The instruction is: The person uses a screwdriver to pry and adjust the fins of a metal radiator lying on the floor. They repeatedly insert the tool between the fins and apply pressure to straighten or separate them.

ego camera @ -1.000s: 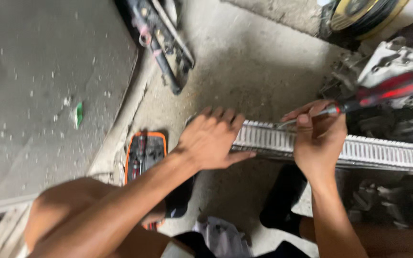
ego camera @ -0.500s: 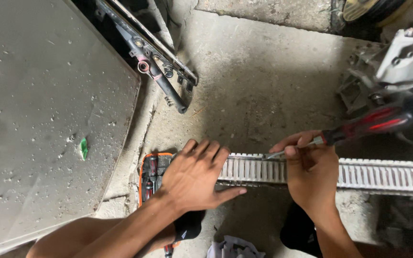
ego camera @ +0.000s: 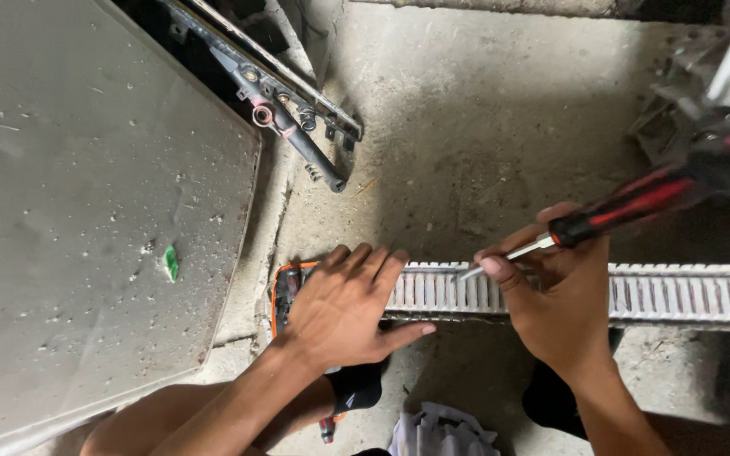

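Observation:
A long white ribbed strip (ego camera: 686, 294) lies across the concrete floor in the head view. My left hand (ego camera: 344, 304) lies flat on its left end, fingers spread, pressing it down. My right hand (ego camera: 555, 295) grips a screwdriver with a red and black handle (ego camera: 635, 203). Its metal tip (ego camera: 475, 272) touches the top of the strip between my two hands. Under my left hand sits an orange and black tool case (ego camera: 285, 291), mostly hidden.
A large grey metal panel (ego camera: 86, 211) covers the left side. A black metal bracket with bolts (ego camera: 289, 118) lies at the upper middle. Grey machine parts (ego camera: 720, 76) stand at the upper right. A crumpled white cloth (ego camera: 441, 431) lies by my knees.
The view has shifted, so panel and bracket sit lower and larger. My left hand has slid left along the strip. My right hand still holds the screwdriver, tip lowered onto the ribs.

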